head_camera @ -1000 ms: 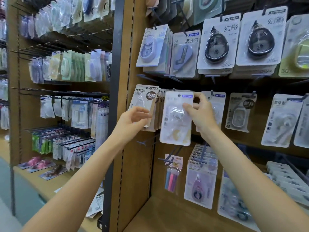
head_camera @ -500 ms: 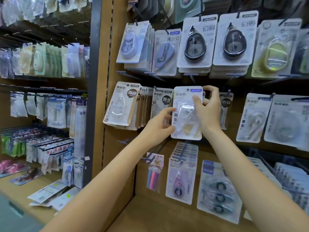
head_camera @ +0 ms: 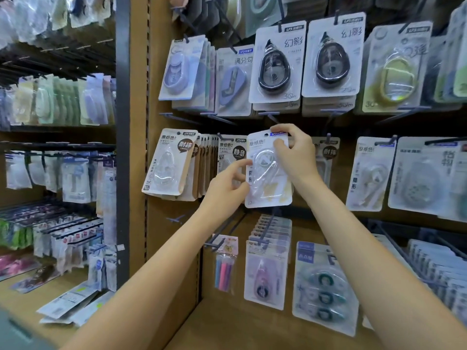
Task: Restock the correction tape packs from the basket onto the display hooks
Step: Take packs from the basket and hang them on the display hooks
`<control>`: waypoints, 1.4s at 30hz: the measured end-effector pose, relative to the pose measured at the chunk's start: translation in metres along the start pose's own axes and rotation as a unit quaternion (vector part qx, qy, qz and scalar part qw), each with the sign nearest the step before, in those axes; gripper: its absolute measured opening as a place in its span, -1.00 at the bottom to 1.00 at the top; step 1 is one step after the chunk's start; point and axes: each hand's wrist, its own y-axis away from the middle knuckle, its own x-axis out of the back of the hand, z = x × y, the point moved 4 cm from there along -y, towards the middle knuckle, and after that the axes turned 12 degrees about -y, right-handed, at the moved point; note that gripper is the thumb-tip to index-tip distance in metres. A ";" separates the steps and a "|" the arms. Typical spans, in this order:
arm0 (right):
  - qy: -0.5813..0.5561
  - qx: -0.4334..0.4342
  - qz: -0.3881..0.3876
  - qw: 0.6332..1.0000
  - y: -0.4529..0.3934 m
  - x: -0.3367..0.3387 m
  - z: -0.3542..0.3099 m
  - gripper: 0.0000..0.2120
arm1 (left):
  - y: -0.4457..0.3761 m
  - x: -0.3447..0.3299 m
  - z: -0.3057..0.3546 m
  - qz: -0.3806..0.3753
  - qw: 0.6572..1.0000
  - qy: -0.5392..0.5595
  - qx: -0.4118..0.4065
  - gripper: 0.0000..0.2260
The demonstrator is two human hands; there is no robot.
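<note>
Both hands [head_camera: 294, 152] raised white pack [head_camera: 267, 170] twd hook; gripping.

A single head-worn view faces the pegboard display [head_camera: 174, 248] close up, angled slightly downward.
</note>
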 end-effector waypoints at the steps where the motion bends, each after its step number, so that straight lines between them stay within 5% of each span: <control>1: -0.007 -0.013 -0.005 1.000 0.000 0.000 0.000 -0.73 | 0.000 0.000 0.000 -0.002 1.000 0.004 0.002 -0.61; 14: -0.143 -0.130 0.007 0.981 0.008 0.014 0.006 -0.70 | 0.002 0.003 0.014 -0.021 0.999 0.028 -0.017 -0.54; 21: 0.162 -0.073 -0.039 0.983 -0.011 0.017 0.027 -0.61 | -0.001 -0.015 -0.004 -0.138 0.987 -0.047 0.062 -0.58; 24: 0.351 -0.086 -0.077 0.929 -0.007 0.015 0.032 -0.50 | 0.004 -0.014 -0.014 -0.079 0.991 -0.074 0.073 -0.65; 26: 0.427 -0.044 -0.034 0.903 0.010 0.015 0.027 -0.52 | 0.009 -0.010 -0.021 -0.019 0.995 -0.076 0.066 -0.71; 31: 0.189 0.068 0.013 0.979 0.094 -0.007 0.013 -0.77 | 0.054 0.016 -0.040 0.127 0.988 -0.090 0.021 -0.78; 34: 0.089 0.111 -0.044 0.989 0.163 -0.045 0.007 -0.81 | 0.116 0.041 -0.069 0.187 0.975 -0.118 0.030 -0.79; 37: 0.059 0.085 -0.174 0.979 0.246 -0.104 0.029 -0.81 | 0.210 0.054 -0.135 0.189 0.959 -0.146 0.155 -0.76; 40: 0.084 -0.028 -0.356 0.930 0.340 -0.173 0.086 -0.73 | 0.319 0.059 -0.217 0.117 0.925 -0.181 0.313 -0.78; 42: 0.090 -0.144 -0.475 0.863 0.401 -0.213 0.129 -0.71 | 0.385 0.068 -0.260 0.065 0.894 -0.193 0.399 -0.78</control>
